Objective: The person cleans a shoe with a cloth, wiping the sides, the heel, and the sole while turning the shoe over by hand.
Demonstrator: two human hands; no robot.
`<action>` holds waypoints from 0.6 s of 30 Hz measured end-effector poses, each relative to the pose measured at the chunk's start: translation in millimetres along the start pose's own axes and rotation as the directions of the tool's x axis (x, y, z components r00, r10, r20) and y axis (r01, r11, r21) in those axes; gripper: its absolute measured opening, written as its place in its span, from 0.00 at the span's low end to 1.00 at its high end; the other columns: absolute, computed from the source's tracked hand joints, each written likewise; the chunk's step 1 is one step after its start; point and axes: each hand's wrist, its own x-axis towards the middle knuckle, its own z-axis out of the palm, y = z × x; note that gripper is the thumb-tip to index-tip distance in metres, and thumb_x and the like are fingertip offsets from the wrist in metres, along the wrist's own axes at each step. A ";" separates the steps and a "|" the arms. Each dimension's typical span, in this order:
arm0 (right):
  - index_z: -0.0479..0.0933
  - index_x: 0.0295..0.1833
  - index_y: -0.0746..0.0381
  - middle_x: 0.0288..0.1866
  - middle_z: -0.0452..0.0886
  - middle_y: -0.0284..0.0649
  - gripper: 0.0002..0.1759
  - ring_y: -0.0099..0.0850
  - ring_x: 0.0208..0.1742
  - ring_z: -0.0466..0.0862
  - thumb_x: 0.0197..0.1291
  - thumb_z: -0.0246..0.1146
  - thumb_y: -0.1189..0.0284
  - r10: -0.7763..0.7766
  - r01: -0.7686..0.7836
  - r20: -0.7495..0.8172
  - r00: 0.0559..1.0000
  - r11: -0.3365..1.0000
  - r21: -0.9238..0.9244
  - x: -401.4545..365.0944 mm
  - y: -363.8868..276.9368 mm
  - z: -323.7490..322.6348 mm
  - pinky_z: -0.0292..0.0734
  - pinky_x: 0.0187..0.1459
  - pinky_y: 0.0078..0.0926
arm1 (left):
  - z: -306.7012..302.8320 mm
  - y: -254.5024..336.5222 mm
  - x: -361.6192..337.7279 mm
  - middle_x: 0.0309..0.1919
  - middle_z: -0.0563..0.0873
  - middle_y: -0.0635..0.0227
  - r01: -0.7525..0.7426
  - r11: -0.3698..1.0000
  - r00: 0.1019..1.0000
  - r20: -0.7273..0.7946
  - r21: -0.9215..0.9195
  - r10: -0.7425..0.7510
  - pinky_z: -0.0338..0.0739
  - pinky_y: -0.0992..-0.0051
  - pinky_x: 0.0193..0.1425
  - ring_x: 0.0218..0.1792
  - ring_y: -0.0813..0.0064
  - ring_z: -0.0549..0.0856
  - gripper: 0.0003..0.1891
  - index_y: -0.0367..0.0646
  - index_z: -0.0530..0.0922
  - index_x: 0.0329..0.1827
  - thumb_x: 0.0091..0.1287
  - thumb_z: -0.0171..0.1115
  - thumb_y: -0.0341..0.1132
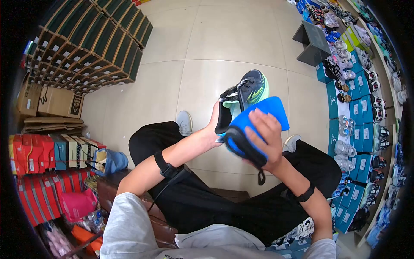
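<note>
- The left hand (213, 125) grips the back of a black and green shoe (252, 88). The toe sticks up past the fingers.
- The right hand (266, 140) is closed round a blue shoe (269, 110), with its fingers on top.
- The two shoes touch, right between the hands.
- Black trousers (207, 203) are under both hands.
- Blue boxes (355, 112) stand far off beyond the right hand, and red boxes (30, 155) beyond the left.

Two hands: left hand (213, 124), right hand (268, 139); two shoes: black shoe (252, 87), blue shoe (261, 113).
</note>
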 end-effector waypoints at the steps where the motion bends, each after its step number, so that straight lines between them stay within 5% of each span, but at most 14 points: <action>1: 0.79 0.66 0.55 0.70 0.78 0.46 0.26 0.43 0.72 0.75 0.66 0.62 0.55 -0.065 0.065 0.018 0.998 0.997 -0.030 -3.2 -2.4 2.4 0.63 0.72 0.45 | -3.2 0.9 0.8 0.56 0.86 0.54 0.052 0.995 0.988 0.150 -0.088 -0.039 0.81 0.61 0.62 0.54 0.59 0.86 0.30 0.42 0.79 0.63 0.75 0.44 0.56; 3: 0.80 0.65 0.50 0.68 0.80 0.38 0.20 0.35 0.70 0.77 0.71 0.55 0.66 -0.175 0.180 0.068 0.982 0.982 -0.060 -7.7 -8.1 4.3 0.61 0.73 0.38 | -14.3 4.7 11.7 0.55 0.86 0.53 0.041 0.984 0.974 0.225 -0.172 -0.001 0.81 0.61 0.61 0.53 0.59 0.87 0.30 0.41 0.79 0.62 0.74 0.46 0.57; 6: 0.80 0.65 0.46 0.68 0.81 0.31 0.20 0.26 0.70 0.77 0.71 0.55 0.67 -0.366 0.378 0.112 0.924 0.918 -0.117 -8.8 -12.5 6.6 0.60 0.73 0.32 | -19.5 0.6 16.9 0.53 0.87 0.54 -0.009 0.983 0.954 0.293 -0.181 0.063 0.82 0.61 0.59 0.51 0.60 0.87 0.28 0.41 0.80 0.61 0.74 0.48 0.56; 10: 0.79 0.65 0.45 0.68 0.81 0.30 0.19 0.25 0.70 0.77 0.71 0.55 0.67 -0.342 0.349 0.091 0.935 0.933 -0.083 -8.0 -8.0 3.2 0.59 0.74 0.32 | -11.0 4.9 14.1 0.52 0.88 0.55 0.055 0.988 0.949 0.315 -0.147 -0.006 0.82 0.61 0.60 0.50 0.61 0.87 0.27 0.41 0.80 0.60 0.76 0.47 0.55; 13: 0.80 0.65 0.49 0.68 0.80 0.37 0.21 0.33 0.71 0.77 0.69 0.58 0.62 -0.189 0.190 0.051 0.981 0.982 -0.014 -5.8 -2.8 -1.6 0.61 0.73 0.38 | 0.1 4.7 9.9 0.54 0.87 0.56 0.057 0.996 0.982 0.183 -0.073 -0.043 0.81 0.61 0.62 0.52 0.61 0.87 0.28 0.42 0.79 0.62 0.77 0.45 0.55; 18: 0.79 0.66 0.58 0.71 0.76 0.49 0.32 0.46 0.73 0.75 0.62 0.65 0.50 0.024 -0.023 -0.004 1.000 0.997 0.069 1.3 8.0 -6.6 0.63 0.72 0.47 | -2.6 2.8 6.7 0.59 0.85 0.59 0.105 0.993 0.958 0.272 -0.049 -0.088 0.78 0.61 0.66 0.56 0.63 0.85 0.29 0.44 0.78 0.64 0.77 0.43 0.58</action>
